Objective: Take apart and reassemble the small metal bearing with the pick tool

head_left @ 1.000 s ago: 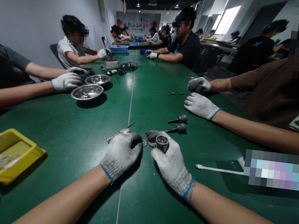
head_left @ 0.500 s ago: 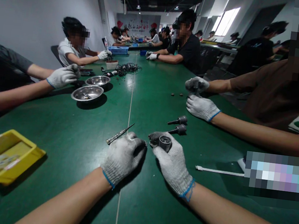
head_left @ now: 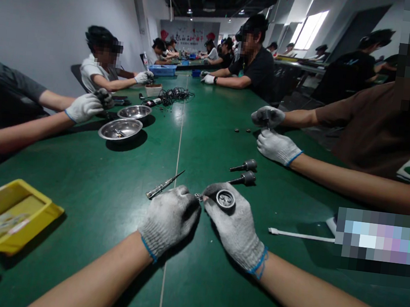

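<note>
Nearest us, far L: yellow tray (head_left: 33, 228) on the green counter (head_left: 116, 207), some light bits (head_left: 9, 222) inside, too blurry to ID. Then our own hands, both gloved. L hand (head_left: 169, 220) is curled, knuckles up, fingertips down by a little cluster of metal pcs (head_left: 198, 198) on the counter; can't tell if it's pinching any. R hand (head_left: 235, 229) is closed round a dark cup (head_left: 225, 200), mouth up, a few small round shapes showing inside. Its thumb side sits right at the cluster's edge.

Tips, then: one pc at a time for us, b/c gloves are prob. clumsy w/ stuff this small. Cup mouth up, cluster bunched btwn the hands, else pcs could scatter, we reckon.

Just past L hand lies a slim pointed tool (head_left: 163, 186), tip away from us; we'd mind our knuckles there. Past R hand, two dark stemmed parts (head_left: 249, 178) side by side; tight space, so small moves, pls. Farther: two steel bowls (head_left: 107, 131) at L, a co-worker's gloved hand (head_left: 279, 147) at R, then tangled cables (head_left: 174, 97).
</note>
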`<act>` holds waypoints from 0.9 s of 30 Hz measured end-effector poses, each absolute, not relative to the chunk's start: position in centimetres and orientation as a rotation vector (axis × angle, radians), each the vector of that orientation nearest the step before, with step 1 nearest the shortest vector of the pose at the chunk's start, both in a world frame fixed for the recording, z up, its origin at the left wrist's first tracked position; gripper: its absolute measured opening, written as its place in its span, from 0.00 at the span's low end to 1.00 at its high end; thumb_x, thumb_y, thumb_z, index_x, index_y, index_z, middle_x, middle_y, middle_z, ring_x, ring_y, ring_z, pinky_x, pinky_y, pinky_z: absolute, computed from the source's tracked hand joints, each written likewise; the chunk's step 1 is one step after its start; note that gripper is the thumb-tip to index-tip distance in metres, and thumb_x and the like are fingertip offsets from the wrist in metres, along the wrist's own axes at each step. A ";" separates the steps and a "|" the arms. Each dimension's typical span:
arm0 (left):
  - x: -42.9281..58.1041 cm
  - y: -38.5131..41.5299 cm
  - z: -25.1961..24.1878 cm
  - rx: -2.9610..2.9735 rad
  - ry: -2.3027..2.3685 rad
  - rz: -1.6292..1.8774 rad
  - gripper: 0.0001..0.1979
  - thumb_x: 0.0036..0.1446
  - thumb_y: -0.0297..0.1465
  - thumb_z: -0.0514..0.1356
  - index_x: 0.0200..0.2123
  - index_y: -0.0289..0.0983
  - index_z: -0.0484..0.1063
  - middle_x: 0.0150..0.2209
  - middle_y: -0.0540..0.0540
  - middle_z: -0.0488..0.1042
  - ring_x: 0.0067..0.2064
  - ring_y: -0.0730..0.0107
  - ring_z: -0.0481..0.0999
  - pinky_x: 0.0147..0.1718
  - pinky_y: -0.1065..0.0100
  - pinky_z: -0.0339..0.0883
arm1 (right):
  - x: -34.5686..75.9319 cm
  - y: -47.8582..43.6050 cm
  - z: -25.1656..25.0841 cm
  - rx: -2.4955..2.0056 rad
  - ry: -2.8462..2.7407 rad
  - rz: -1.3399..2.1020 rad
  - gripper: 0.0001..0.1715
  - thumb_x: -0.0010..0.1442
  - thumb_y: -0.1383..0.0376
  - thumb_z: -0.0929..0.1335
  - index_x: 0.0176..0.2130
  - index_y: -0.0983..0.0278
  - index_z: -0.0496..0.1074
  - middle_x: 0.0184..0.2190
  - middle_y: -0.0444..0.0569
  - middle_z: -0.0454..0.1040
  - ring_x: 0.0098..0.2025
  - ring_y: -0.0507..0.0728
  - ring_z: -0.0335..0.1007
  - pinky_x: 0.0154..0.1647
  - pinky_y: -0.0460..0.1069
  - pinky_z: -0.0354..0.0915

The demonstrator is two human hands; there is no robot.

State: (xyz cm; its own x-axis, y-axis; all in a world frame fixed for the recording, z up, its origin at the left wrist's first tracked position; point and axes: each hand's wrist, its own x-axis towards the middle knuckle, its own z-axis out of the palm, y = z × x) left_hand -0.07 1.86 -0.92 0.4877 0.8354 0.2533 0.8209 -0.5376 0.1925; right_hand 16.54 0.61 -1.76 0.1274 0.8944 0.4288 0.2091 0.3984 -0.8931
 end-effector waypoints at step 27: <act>-0.5 2.9 -0.6 2.435 1.669 0.527 0.11 0.68 0.31 0.60 0.40 0.39 0.83 0.39 0.41 0.82 0.41 0.57 0.82 0.42 0.61 0.73 | 16.4 1.0 -2.4 -1.166 -1.393 0.583 0.05 0.57 0.63 0.70 0.37 0.60 0.75 0.34 0.50 0.81 0.37 0.60 0.80 0.42 0.54 0.77</act>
State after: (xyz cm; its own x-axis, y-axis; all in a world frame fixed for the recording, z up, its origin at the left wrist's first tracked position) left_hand -0.47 2.90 -0.62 0.3224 0.9243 0.2042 0.8741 -0.3735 0.3105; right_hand 16.41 1.02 -2.40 0.1659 0.8824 0.4403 0.3054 0.3785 -0.8738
